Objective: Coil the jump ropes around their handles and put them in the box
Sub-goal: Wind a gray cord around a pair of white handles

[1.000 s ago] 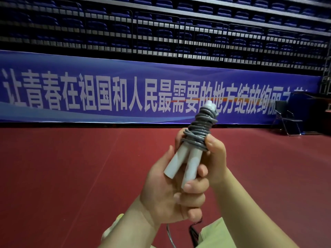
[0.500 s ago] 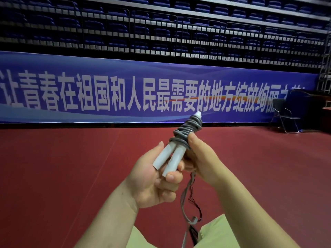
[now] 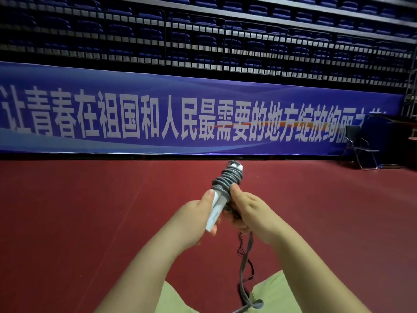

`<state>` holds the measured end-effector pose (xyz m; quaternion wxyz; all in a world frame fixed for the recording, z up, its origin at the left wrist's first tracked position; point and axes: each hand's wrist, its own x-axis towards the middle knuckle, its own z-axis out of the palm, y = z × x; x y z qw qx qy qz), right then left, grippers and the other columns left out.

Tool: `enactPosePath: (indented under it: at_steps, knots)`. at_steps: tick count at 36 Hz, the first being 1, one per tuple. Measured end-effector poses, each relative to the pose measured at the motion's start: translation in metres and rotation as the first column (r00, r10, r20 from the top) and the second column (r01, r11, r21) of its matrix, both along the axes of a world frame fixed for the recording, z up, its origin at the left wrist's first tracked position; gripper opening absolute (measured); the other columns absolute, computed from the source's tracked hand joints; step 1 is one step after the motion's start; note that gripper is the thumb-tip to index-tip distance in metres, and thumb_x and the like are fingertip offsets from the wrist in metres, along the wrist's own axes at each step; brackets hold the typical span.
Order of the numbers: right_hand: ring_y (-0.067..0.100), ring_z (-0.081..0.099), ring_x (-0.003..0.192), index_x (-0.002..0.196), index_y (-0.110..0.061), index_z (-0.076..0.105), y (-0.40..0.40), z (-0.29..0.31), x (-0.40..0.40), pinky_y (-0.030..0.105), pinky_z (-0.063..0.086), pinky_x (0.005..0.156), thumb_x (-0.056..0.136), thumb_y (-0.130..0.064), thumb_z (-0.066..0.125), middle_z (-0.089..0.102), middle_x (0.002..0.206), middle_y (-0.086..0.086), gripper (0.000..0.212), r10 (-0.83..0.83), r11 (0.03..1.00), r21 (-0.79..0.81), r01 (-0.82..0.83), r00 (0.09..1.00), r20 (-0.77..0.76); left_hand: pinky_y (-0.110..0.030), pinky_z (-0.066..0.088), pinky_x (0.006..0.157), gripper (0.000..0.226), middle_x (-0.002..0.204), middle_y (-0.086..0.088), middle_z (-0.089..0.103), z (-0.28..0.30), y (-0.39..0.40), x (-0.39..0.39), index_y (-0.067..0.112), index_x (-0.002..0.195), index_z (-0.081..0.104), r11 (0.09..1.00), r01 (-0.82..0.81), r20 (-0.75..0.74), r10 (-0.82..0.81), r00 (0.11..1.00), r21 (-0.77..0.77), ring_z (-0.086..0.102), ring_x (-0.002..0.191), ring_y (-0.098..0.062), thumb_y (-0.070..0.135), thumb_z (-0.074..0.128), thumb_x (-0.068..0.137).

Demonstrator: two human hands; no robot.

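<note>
the jump rope (image 3: 222, 195) is held up in front of the person, over the red floor (image 3: 79, 222), and everything else is placed here from it. its two white handles (image 3: 215, 211) lie side by side, tilted so their far ends point up and to the right. the grey cord (image 3: 226, 179) is coiled in many turns around the upper half of the handles, right up to the white cap at the tip.

the left hand (image 3: 194, 219) sits just left of and below the coils, its grip pressed around the lower, bare part of the handles, with the thumb laid along their left side and the fingers curled behind. the right hand (image 3: 249, 211) is just right of the rope, touching it; its thumb presses against the lowest turns of the coil and its grip is pressed together on the cord beneath. from under that hand a loose length of cord (image 3: 247, 263) hangs straight down below the rope, with a thin dark thread beside it, and ends in a small loop near the bottom edge, between the person's knees in pale green trousers (image 3: 268, 292).

far behind the rope a long blue banner (image 3: 158, 114) with white characters runs along the floor's edge, with rows of dark blue seats (image 3: 203, 30) above it. a folding chair (image 3: 358, 145) stands well off to the rope's upper right.
</note>
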<state>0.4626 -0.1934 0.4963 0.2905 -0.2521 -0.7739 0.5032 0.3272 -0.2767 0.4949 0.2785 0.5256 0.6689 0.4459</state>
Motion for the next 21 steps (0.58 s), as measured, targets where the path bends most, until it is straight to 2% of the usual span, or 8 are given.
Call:
enactPosePath:
  at_steps: [4, 7, 10, 13, 15, 18, 20, 21]
  knots:
    - [0.011, 0.026, 0.049, 0.08, -0.013, 0.05, -0.0004, 0.0014, -0.0042, 0.025, 0.023, 0.048, 0.1, -0.057, 0.021, 0.038, 0.062, 0.001, 0.056, -0.064, 0.998, 0.002, 0.064, 0.996, 0.068, -0.033, 0.044, 0.07, 0.062, 0.064, 0.003, 0.065, -0.0011, 0.0012, 0.0009, 0.015, 0.078, 0.064, 0.996, -0.056, -0.156, 0.066, 0.986, 0.065, 0.058, 0.066, -0.018, 0.053, 0.019, 0.097]
    - [0.011, 0.029, 0.048, 0.074, -0.015, 0.047, -0.0009, 0.0051, -0.0079, 0.024, 0.025, 0.046, 0.098, -0.062, 0.019, 0.041, 0.06, 0.0, 0.06, -0.092, 0.996, -0.01, 0.094, 0.988, 0.12, -0.036, 0.044, 0.077, 0.061, 0.069, 0.001, 0.063, -0.0006, 0.0001, 0.003, 0.015, 0.074, 0.059, 0.99, -0.093, -0.355, 0.125, 0.926, 0.107, 0.06, 0.08, -0.024, 0.054, 0.018, 0.096]
    - [0.011, 0.034, 0.047, 0.07, -0.017, 0.048, 0.0007, 0.0066, -0.009, 0.024, 0.028, 0.046, 0.092, -0.071, 0.02, 0.045, 0.057, -0.004, 0.064, -0.123, 0.991, -0.03, 0.129, 0.98, 0.154, -0.039, 0.042, 0.075, 0.057, 0.085, -0.004, 0.064, -0.0028, -0.0009, 0.0043, 0.017, 0.072, 0.05, 0.984, -0.121, -0.519, 0.173, 0.837, 0.133, 0.057, 0.089, -0.03, 0.056, 0.014, 0.093]
    - [0.011, 0.034, 0.046, 0.063, -0.019, 0.046, 0.0002, 0.0067, -0.0075, 0.026, 0.028, 0.049, 0.088, -0.075, 0.026, 0.044, 0.056, -0.004, 0.065, -0.138, 0.987, -0.055, 0.149, 0.977, 0.163, -0.038, 0.034, 0.068, 0.049, 0.091, -0.006, 0.064, -0.0061, -0.0005, 0.0062, 0.021, 0.071, 0.041, 0.984, -0.104, -0.61, 0.173, 0.773, 0.147, 0.055, 0.093, -0.033, 0.054, 0.016, 0.096]
    - [0.011, 0.034, 0.047, 0.062, -0.021, 0.048, -0.0005, 0.0067, -0.0061, 0.027, 0.028, 0.05, 0.086, -0.075, 0.031, 0.044, 0.057, -0.004, 0.062, -0.144, 0.985, -0.077, 0.157, 0.979, 0.146, -0.036, 0.03, 0.067, 0.044, 0.086, -0.005, 0.059, -0.0072, -0.0005, 0.0078, 0.022, 0.071, 0.037, 0.985, -0.094, -0.638, 0.165, 0.752, 0.143, 0.052, 0.089, -0.032, 0.052, 0.019, 0.098]
    - [0.012, 0.034, 0.048, 0.068, -0.019, 0.049, -0.0001, 0.0058, -0.0044, 0.027, 0.028, 0.052, 0.089, -0.069, 0.036, 0.044, 0.058, -0.003, 0.056, -0.141, 0.984, -0.094, 0.151, 0.985, 0.101, -0.037, 0.031, 0.066, 0.041, 0.08, 0.002, 0.052, -0.0091, -0.0009, 0.0075, 0.023, 0.073, 0.035, 0.99, -0.063, -0.621, 0.13, 0.773, 0.128, 0.051, 0.086, -0.03, 0.053, 0.021, 0.098]
    - [0.012, 0.032, 0.048, 0.07, -0.018, 0.049, 0.0, 0.0055, -0.0043, 0.028, 0.027, 0.053, 0.091, -0.064, 0.039, 0.043, 0.059, -0.003, 0.051, -0.135, 0.985, -0.104, 0.14, 0.99, 0.05, -0.038, 0.036, 0.066, 0.041, 0.08, 0.004, 0.054, -0.009, -0.0011, 0.0054, 0.024, 0.076, 0.038, 0.996, -0.024, -0.523, 0.066, 0.85, 0.085, 0.053, 0.084, -0.026, 0.058, 0.023, 0.095]
    - [0.011, 0.031, 0.047, 0.069, -0.019, 0.051, -0.0006, 0.0057, -0.0047, 0.028, 0.026, 0.053, 0.091, -0.061, 0.042, 0.043, 0.058, -0.003, 0.049, -0.13, 0.986, -0.108, 0.13, 0.991, 0.012, -0.039, 0.04, 0.068, 0.041, 0.081, 0.004, 0.055, -0.0088, -0.0004, 0.0034, 0.025, 0.078, 0.041, 0.998, 0.013, -0.426, 0.014, 0.905, 0.06, 0.054, 0.081, -0.022, 0.06, 0.025, 0.093]
